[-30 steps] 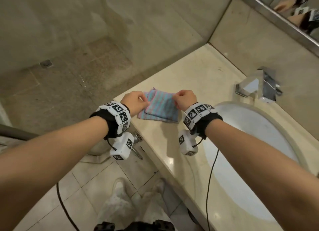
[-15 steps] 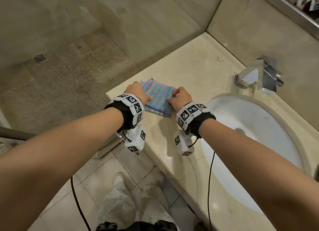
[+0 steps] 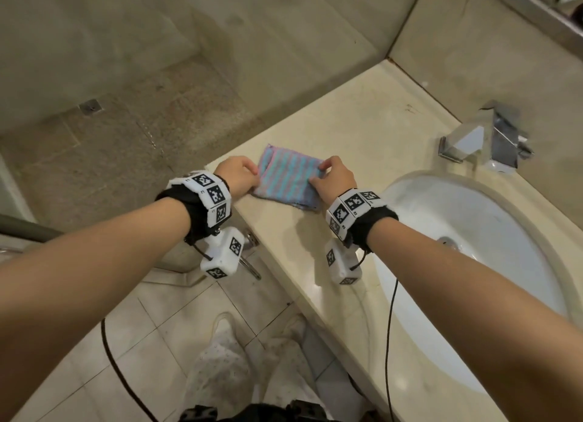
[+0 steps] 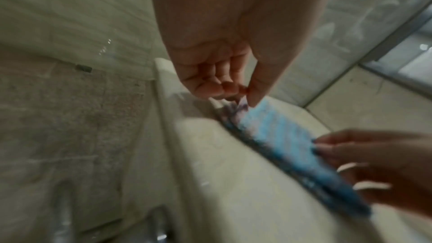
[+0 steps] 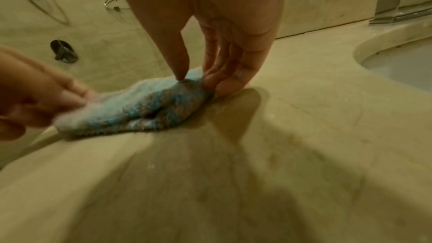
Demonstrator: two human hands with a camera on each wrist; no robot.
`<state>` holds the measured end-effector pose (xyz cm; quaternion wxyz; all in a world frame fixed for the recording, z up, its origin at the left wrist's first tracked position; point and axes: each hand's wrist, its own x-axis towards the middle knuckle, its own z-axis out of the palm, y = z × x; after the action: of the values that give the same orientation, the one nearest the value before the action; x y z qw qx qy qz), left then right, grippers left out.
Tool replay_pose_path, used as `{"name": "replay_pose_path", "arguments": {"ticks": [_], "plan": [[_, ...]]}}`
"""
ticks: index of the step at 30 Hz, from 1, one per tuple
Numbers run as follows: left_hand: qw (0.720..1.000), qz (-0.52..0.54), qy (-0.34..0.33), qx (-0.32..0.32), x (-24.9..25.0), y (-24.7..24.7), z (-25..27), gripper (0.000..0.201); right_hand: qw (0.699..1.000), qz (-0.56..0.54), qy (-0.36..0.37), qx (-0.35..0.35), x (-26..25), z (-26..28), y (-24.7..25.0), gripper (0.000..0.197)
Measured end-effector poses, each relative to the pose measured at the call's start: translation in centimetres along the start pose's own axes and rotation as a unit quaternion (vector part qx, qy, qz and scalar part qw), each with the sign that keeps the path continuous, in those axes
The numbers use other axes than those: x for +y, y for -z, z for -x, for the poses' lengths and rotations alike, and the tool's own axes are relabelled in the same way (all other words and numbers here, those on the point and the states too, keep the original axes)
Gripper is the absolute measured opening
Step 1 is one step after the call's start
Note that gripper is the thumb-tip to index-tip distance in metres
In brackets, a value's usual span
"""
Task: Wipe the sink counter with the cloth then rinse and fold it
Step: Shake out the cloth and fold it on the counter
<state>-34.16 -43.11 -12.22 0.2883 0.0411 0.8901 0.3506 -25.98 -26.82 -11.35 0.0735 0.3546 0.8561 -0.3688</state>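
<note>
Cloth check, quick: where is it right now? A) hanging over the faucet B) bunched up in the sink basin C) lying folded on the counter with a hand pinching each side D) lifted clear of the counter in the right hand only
C: the cloth lies folded on the counter, left hand and right hand each pinching a side.

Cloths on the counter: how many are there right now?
1. The striped cloth lies folded on the counter left of the sink, with the left hand and right hand pinching its sides.

Faucet: chrome faucet (image 3: 484, 137), right of frame, behind the basin.
Floor drain: square floor drain (image 3: 91, 106), upper left, in the shower floor.
Mirror: metal-framed mirror (image 3: 536, 3), top right corner.
</note>
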Motion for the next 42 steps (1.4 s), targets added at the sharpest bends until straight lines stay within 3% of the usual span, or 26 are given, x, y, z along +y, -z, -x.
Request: {"name": "replay_pose_path", "arguments": {"ticks": [3, 6, 8, 14, 16, 19, 24, 28, 33, 37, 42], "plan": [[0.999, -0.032, 0.006, 0.032, -1.2, -0.4, 0.1, 0.018, 1.0, 0.018, 0.022, 0.0, 0.3, 0.0, -0.1, 0.031], [0.997, -0.026, -0.033, 0.071, 0.1, -0.3, 0.3, 0.01, 0.999, 0.017, 0.03, 0.003, 0.6, -0.2, 0.0, 0.03], [0.995, -0.045, -0.067, 0.064, 1.2, -0.4, 0.1, 0.006, 0.999, 0.015, 0.03, 0.009, 0.7, -0.3, 0.1, 0.03], [0.989, -0.118, -0.052, 0.067, 2.4, -1.9, -1.2, 0.025, 0.999, -0.005, 0.038, 0.013, 1.1, -0.6, 0.0, 0.026], [0.989, -0.117, -0.056, 0.065, 2.7, -2.1, -1.3, 0.013, 0.999, -0.013, 0.047, 0.017, 1.2, -0.7, 0.0, 0.024], [0.991, -0.095, -0.063, 0.071, 3.2, -1.8, -1.4, 0.029, 0.998, -0.016, 0.065, 0.019, 1.4, -0.8, -0.2, 0.024], [0.987, -0.037, -0.094, 0.128, 3.8, -0.5, -1.9, 0.025, 0.996, -0.024, 0.084, 0.015, 1.1, -0.9, -0.4, 0.023], [0.989, -0.091, -0.061, 0.103, 2.5, -0.5, -1.8, 0.017, 0.995, -0.001, 0.089, -0.032, 0.9, -0.8, -0.8, 0.036], [0.986, -0.11, -0.09, 0.086, 2.3, -0.8, -0.7, 0.03, 0.992, 0.081, 0.088, -0.045, 1.2, -0.7, -0.2, 0.04], [0.983, -0.174, -0.057, 0.026, 2.0, -0.5, 0.2, 0.037, 0.989, 0.103, 0.092, -0.052, 1.1, -0.5, 0.0, 0.041], [0.99, -0.132, -0.048, 0.025, 1.2, -0.3, 0.1, 0.033, 0.974, 0.171, 0.145, -0.028, 0.8, 0.2, -0.4, 0.048]]}}
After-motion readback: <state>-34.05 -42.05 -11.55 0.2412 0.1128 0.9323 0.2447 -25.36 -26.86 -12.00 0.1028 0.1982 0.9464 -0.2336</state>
